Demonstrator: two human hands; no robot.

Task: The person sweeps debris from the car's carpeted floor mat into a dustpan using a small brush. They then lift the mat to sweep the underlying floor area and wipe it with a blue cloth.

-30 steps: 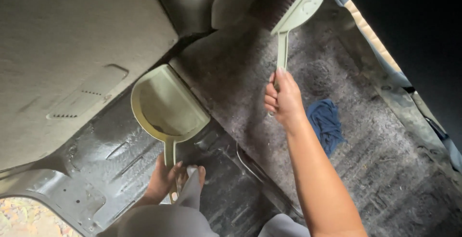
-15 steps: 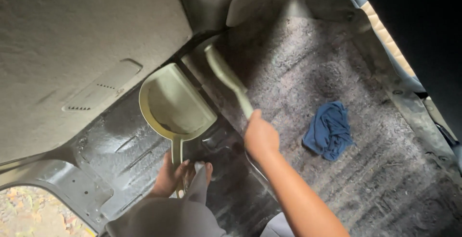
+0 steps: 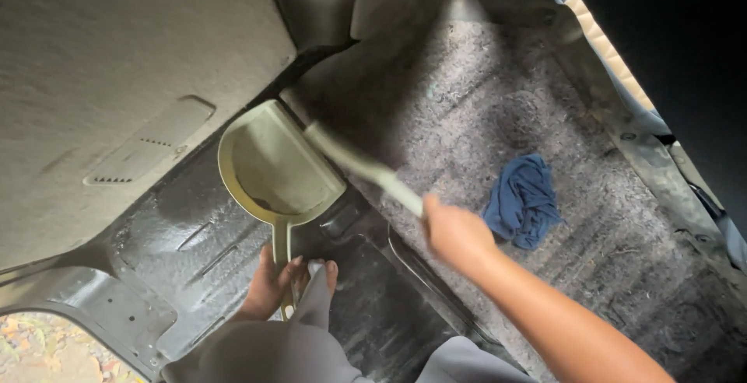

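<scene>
Brush [image 3: 362,169] now nearer dustpan [image 3: 276,169]

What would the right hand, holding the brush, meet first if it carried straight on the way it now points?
Probably the dustpan. The right hand points up-left along the brush, whose blurred far end already sits at the pan's open edge. Depth is unclear, so contact cannot be confirmed.

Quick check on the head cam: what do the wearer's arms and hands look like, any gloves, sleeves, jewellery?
Both hands are bare, no gloves. The right hand is motion-blurred; its forearm is bare as far as the frame shows, with no sleeve, watch or band visible. The left hand shows fingers and part of the back only; its wrist is hidden behind grey clothing, so a sleeve or wristwear there cannot be told.
</scene>
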